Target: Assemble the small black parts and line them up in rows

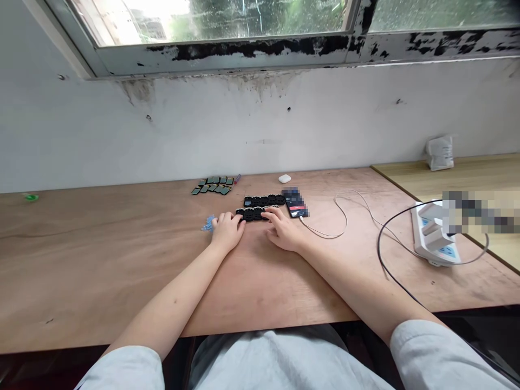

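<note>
The left hand point(227, 230) and right hand point(282, 228) lay apart, fingers curled down onto opposite ends of a row of black modular pieces point(252, 214), near the middle of the plywood tabletop point(122, 271). Whether they pinched it could not be told. A second black row point(264, 200) sat just behind, beside a phone point(296, 206); blue bits point(208, 223) lay just left of the left hand.

The plywood desktop point(122, 260) is pale tan with darker brown grain streaks. The rows of parts point(252, 214) are matte black, and the flat chips point(213, 185) beyond them are green with gold edges. The power strip point(418, 233) is white with blue panels. The window frame point(260, 50) is grey, blotched with peeling black paint, above a white wall point(203, 130) streaked with dark stains.
</note>
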